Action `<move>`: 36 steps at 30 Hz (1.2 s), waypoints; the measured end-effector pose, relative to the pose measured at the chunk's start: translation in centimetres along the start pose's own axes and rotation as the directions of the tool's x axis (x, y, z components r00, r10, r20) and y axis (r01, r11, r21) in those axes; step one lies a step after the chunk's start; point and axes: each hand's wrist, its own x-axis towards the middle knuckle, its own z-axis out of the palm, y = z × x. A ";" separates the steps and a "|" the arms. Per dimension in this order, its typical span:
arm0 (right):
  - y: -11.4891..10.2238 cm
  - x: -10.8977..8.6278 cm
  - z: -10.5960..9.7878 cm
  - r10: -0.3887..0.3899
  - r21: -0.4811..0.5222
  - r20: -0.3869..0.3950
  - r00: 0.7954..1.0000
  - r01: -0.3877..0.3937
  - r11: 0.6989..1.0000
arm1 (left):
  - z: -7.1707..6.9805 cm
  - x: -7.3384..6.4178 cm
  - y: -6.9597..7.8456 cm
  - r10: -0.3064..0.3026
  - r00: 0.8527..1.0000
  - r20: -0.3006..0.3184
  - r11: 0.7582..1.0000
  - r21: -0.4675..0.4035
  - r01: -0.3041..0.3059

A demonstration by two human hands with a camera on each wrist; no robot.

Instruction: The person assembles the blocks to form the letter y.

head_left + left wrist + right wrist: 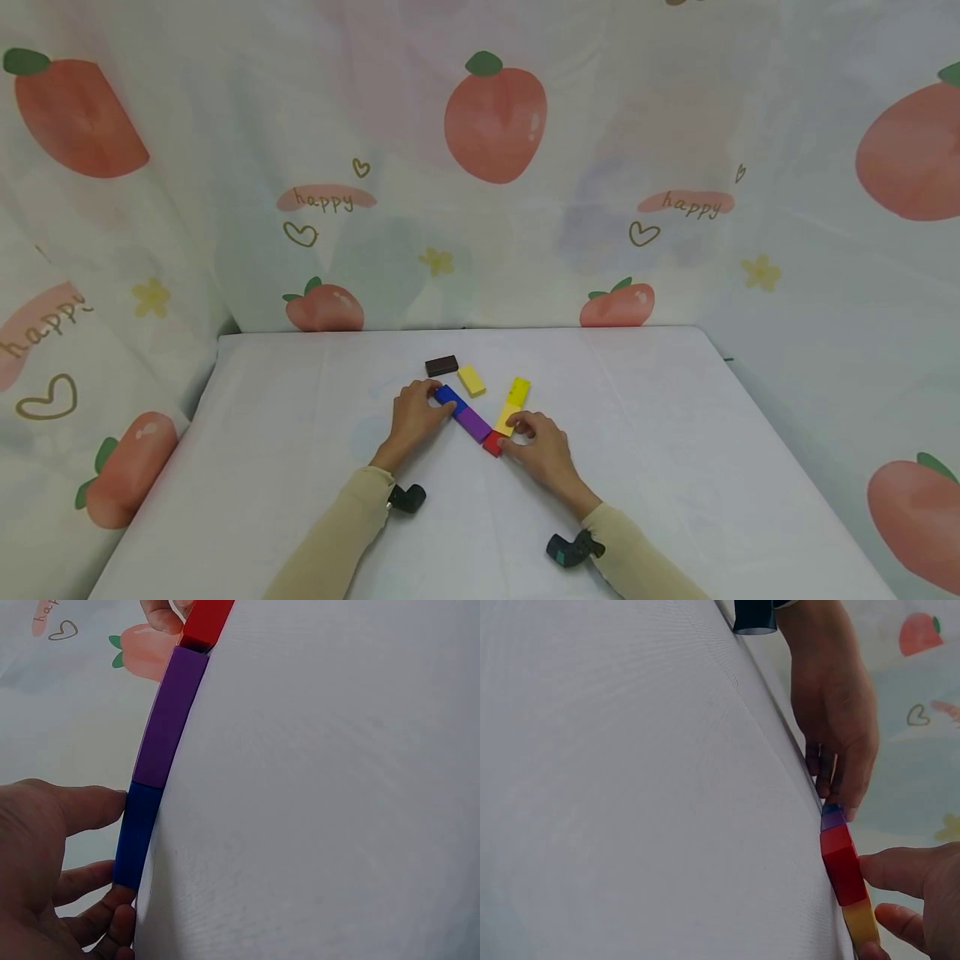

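Remotely, I see the left hand (415,416) pinching the blue block (453,398), while the right hand (546,452), likewise curled, grips the red block (492,444) beside the light-yellow block (507,414).

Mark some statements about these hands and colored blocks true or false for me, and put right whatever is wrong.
1. The left hand touches the blue block. True.
2. The purple block lies between the blue block and the red block. True.
3. The right hand touches the purple block. False: it touches the red block instead.
4. The dark block lies apart from the red block. True.
5. No block here is yellow. False: a loose yellow block lies near the dark block, and another yellow block lies next to the red block.
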 end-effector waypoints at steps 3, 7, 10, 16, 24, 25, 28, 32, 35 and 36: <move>0.0 0.0 0.0 0.005 0.005 0.002 1.000 -0.005 1.000 | 0.0 0.0 -0.1 0.010 1.000 -0.003 1.000 0.002 -0.010; -0.1 0.0 0.0 0.011 0.007 0.002 1.000 -0.011 1.000 | 0.0 0.0 -0.1 0.015 1.000 -0.002 1.000 0.002 -0.015; -0.1 0.0 0.0 0.012 0.004 -0.001 1.000 -0.012 1.000 | -0.1 -0.1 0.0 0.015 1.000 0.002 1.000 0.006 -0.015; -0.1 0.0 -0.1 0.013 0.001 -0.005 1.000 -0.013 1.000 | -0.1 0.0 -0.1 0.023 1.000 0.009 1.000 0.012 -0.023; -0.2 -0.1 -0.2 0.019 0.005 0.001 1.000 -0.019 1.000 | -0.1 -0.1 -0.1 0.019 1.000 0.012 1.000 0.007 -0.019; -0.2 -0.1 -0.2 0.019 0.005 0.000 1.000 -0.019 1.000 | -0.2 -0.1 0.0 0.017 1.000 0.013 1.000 0.006 -0.017; -0.1 0.0 -0.1 0.014 0.002 -0.003 1.000 -0.014 1.000 | -0.2 -0.1 0.1 0.014 1.000 0.012 1.000 0.007 -0.014; -0.1 0.0 -0.1 0.007 0.003 -0.007 1.000 -0.007 1.000 | -0.3 -0.1 0.2 0.013 1.000 0.010 1.000 0.009 -0.013; -0.1 0.0 -0.1 0.007 0.003 -0.005 1.000 -0.007 1.000 | -0.3 -0.1 0.2 0.012 1.000 0.009 1.000 0.010 -0.013; -0.1 0.0 -0.1 0.008 0.003 -0.005 1.000 -0.008 1.000 | -0.3 -0.1 0.2 0.013 1.000 0.008 1.000 0.010 -0.013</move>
